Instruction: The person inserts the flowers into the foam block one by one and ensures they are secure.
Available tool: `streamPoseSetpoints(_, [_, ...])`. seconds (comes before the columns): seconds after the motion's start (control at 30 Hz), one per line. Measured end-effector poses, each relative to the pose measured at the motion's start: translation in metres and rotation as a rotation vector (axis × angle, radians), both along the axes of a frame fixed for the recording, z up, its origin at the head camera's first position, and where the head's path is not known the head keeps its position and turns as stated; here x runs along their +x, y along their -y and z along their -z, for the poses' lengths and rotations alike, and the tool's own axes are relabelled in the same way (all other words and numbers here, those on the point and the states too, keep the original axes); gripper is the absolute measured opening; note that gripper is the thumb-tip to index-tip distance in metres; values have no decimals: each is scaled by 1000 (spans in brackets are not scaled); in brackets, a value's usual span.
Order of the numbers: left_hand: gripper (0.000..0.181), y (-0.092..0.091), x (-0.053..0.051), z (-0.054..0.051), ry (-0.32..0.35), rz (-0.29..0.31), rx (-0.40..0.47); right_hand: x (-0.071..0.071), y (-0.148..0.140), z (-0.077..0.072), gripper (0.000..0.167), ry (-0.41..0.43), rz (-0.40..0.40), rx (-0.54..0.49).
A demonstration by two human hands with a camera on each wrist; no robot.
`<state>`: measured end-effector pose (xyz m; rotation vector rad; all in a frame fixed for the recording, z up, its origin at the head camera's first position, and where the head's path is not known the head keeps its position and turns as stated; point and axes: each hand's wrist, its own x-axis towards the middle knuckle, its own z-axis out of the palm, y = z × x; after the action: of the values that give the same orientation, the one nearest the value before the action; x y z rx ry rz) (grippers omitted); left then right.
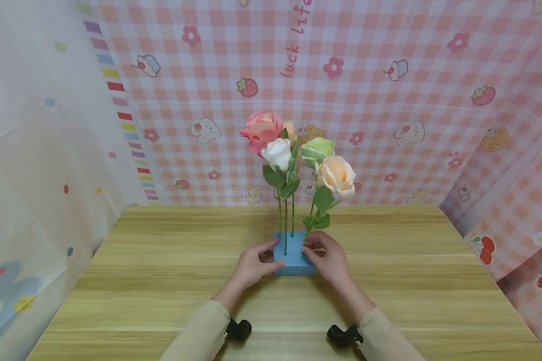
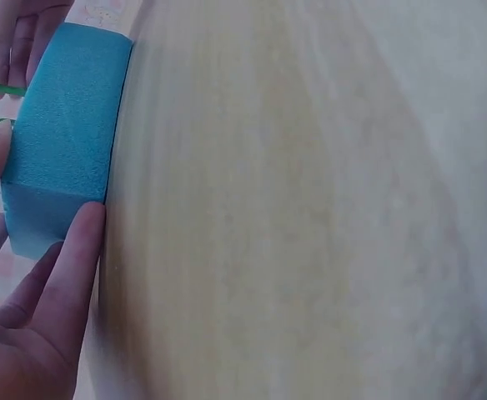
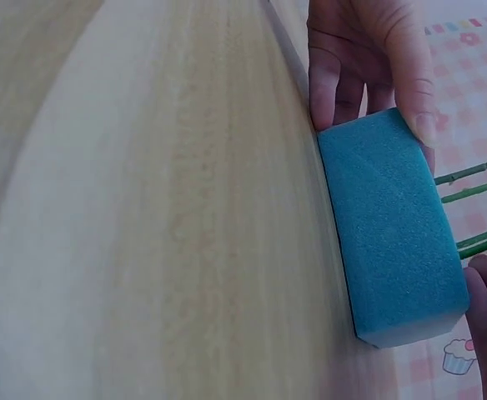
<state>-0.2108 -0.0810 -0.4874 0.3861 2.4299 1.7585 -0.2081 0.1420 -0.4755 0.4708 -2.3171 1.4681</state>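
A blue foam block lies on the table with several artificial roses upright in it. My left hand grips the block's left side; in the left wrist view its fingertips touch the block's end. At the right side, my right hand pinches the lower stem of the peach rose, close to the block's top. Behind that bloom is a green rose. On the left stand a pink rose and a white rose, with a pale orange bloom partly hidden behind them.
The wood-grain table extends around the block on all sides. A pink checked cloth hangs behind it, and a white patterned curtain hangs at left. Black wrist devices sit by both sleeves.
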Motion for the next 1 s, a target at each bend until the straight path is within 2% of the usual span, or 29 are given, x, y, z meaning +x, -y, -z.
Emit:
streamPoseSetpoints(0.27, [64,9,3,-2,-23,36,9,6,-10,-7,25,55,-12,-14])
streamPoseSetpoints(0.47, [66,23,8,-9,-46,42,-28,25,-19,-33,20,19,-34,8])
streamPoseSetpoints(0.5, [65,26,9,-10,-47,42,-35,25,-22,-32,19,0,-41,22])
streamPoseSetpoints(0.6, [62,35,12,-17,-86,43,-86,19,-34,-18,20,-39,-57,80])
streamPoseSetpoints(0.73, [54,47,19,-31,-194,21,-274,14,-50,-6,26,-89,-66,264])
streamPoseSetpoints(0.87, [54,57,27,-41,-301,9,-504,18,-58,-8,37,-139,-56,475])
streamPoseSetpoints(1.0, [61,65,34,-44,-437,-7,-708,25,-62,-10,51,-114,-23,634])
